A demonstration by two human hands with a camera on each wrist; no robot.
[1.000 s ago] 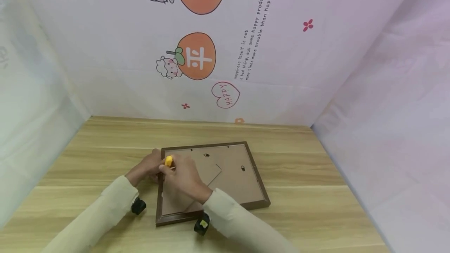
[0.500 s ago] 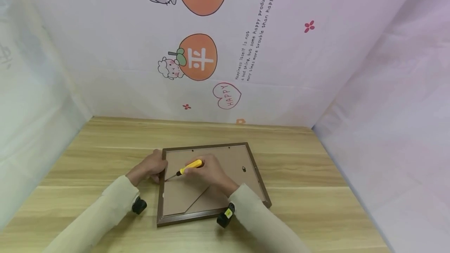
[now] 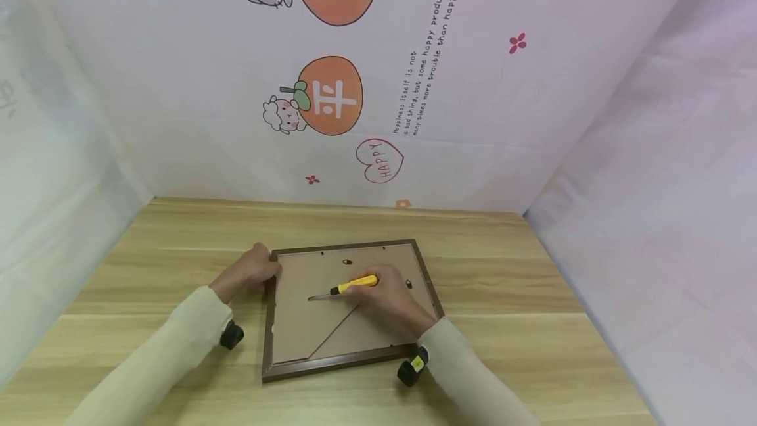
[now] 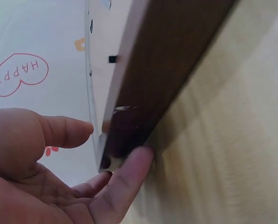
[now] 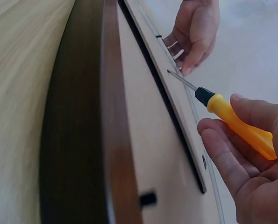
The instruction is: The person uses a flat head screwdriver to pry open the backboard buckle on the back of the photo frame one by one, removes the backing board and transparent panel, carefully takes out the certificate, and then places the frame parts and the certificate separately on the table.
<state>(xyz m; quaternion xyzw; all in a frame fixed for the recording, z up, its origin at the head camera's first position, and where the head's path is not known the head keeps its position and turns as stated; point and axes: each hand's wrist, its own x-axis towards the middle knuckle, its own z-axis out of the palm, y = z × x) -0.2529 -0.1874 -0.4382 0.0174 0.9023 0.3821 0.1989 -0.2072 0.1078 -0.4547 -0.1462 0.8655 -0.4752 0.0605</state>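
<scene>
The right hand (image 3: 390, 296) pinches the yellow handle of a screwdriver (image 3: 362, 282) between thumb and fingers, its shaft pointing left out of the grip. Just beneath that grip lies the brown-rimmed picture frame (image 3: 319, 365), back up, its backing board (image 3: 304, 331) crossed by a slanting seam that runs from under the hand toward the person. The tip is over the board, left of the grip; whether it touches cannot be told. Farther left, the left hand (image 3: 251, 269) grips the far left corner, thumb on the board side and fingers against the outer edge. Small dark tabs (image 3: 322, 253) line the rim beyond the grip. All of this rests on the wooden table (image 3: 491, 261), with a printed cloth (image 3: 461, 169) hanging farthest away.

The step in hand looks like working the tabs round the backing, with the tip between spots. The next move probably calls for placing the tip at a tab while the left hand steadies the corner.
</scene>
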